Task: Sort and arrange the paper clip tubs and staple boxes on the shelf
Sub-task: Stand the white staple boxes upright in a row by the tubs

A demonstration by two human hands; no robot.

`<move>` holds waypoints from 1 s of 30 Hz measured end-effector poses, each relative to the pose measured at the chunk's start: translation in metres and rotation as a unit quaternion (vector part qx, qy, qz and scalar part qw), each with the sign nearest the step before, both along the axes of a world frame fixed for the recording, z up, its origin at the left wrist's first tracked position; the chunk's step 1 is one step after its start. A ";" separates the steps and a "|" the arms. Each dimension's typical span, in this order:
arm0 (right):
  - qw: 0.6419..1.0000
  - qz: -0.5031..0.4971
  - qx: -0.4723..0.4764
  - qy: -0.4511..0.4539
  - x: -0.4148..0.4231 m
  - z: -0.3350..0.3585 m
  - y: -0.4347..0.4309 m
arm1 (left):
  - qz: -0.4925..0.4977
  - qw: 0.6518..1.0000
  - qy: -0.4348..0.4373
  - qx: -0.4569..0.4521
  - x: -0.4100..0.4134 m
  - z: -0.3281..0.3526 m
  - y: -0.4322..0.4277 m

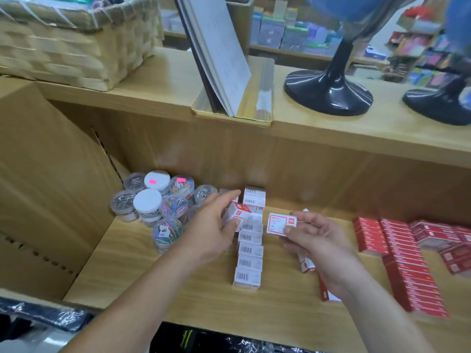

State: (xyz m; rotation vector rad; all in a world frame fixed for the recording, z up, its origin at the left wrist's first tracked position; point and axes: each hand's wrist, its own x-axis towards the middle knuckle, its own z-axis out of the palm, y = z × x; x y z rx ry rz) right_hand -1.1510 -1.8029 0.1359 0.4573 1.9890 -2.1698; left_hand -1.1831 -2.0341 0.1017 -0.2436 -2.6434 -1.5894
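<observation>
Wooden pale shelf (142,263) is filled, right to left, by stacked red cardboard staple boxes (407,263), a row of white barcoded staple boxes (248,250), and clustered clear round plastic paper clip tubs (163,207). One small white-and-red box (239,214) is held in the left grip (216,225) over the row; a red-printed white box (280,224) is pinched in the right grip (313,238). Both are judged light, stiff, best taken across the long sides.

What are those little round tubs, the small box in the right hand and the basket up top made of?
The paper clip tubs look like clear glossy plastic: coloured clips show through the walls. The staple box in the right hand seems printed card, matte, with sharp folded edges. The basket looks woven from pale flat strips, perhaps straw or wood.
</observation>
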 end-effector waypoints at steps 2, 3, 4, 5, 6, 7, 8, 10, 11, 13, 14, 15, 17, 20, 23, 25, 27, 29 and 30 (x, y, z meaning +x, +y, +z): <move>1.000 -0.006 0.003 0.001 0.002 -0.003 0.002 | -0.018 1.000 -0.010 -0.017 -0.006 0.001 0.004; 1.000 -0.005 0.018 0.004 0.003 -0.005 0.003 | -0.023 0.999 -0.002 -0.035 -0.009 0.002 0.006; 0.999 -0.001 0.037 0.007 0.004 -0.006 0.003 | -0.032 0.997 0.020 -0.069 -0.011 0.003 0.008; 0.999 -0.004 0.049 0.009 0.006 -0.008 0.004 | -0.044 0.992 0.054 -0.110 -0.013 0.003 0.010; 0.999 -0.011 0.051 0.011 0.007 -0.010 0.005 | -0.056 0.984 0.090 -0.142 -0.016 0.003 0.011; 0.999 -0.016 0.049 0.012 0.008 -0.011 0.005 | -0.068 0.977 0.117 -0.165 -0.018 0.000 0.012; 0.999 -0.017 0.049 0.013 0.010 -0.013 0.005 | -0.079 0.972 0.133 -0.177 -0.020 -0.004 0.013; 0.998 -0.011 0.054 0.017 0.011 -0.017 0.004 | -0.085 0.968 0.149 -0.185 -0.023 -0.012 0.016; 0.998 -0.007 0.054 0.017 0.012 -0.019 0.003 | -0.077 0.968 0.155 -0.179 -0.023 -0.016 0.017; 0.998 -0.007 0.055 0.020 0.013 -0.026 0.000 | -0.048 0.975 0.157 -0.149 -0.022 -0.021 0.018; 0.998 -0.012 0.064 0.026 0.013 -0.029 -0.002 | -0.031 0.978 0.154 -0.138 -0.022 -0.025 0.018; 0.996 -0.015 0.080 0.034 0.011 -0.032 -0.006 | -0.015 0.980 0.147 -0.133 -0.023 -0.028 0.017; 0.993 -0.018 0.104 0.050 0.007 -0.036 -0.014 | 0.004 0.979 0.147 -0.144 -0.023 -0.033 0.016; 0.990 -0.013 0.121 0.075 -0.003 -0.041 -0.028 | 0.007 0.968 0.169 -0.185 -0.024 -0.032 0.015; 0.985 -0.008 0.140 0.095 -0.009 -0.048 -0.038 | 0.015 0.962 0.171 -0.211 -0.016 -0.028 0.006; 0.984 -0.016 0.149 0.095 -0.011 -0.053 -0.042 | 0.011 0.958 0.151 -0.244 -0.009 -0.027 -0.001; 0.979 -0.018 0.181 0.092 -0.014 -0.057 -0.044 | -0.002 0.951 0.134 -0.277 -0.006 -0.030 -0.003; 0.970 0.025 0.225 0.088 -0.016 -0.057 -0.045 | -0.004 0.948 0.133 -0.290 -0.008 -0.032 0.000; 0.966 0.051 0.240 0.083 -0.016 -0.057 -0.046 | -0.002 0.946 0.135 -0.294 -0.009 -0.033 0.001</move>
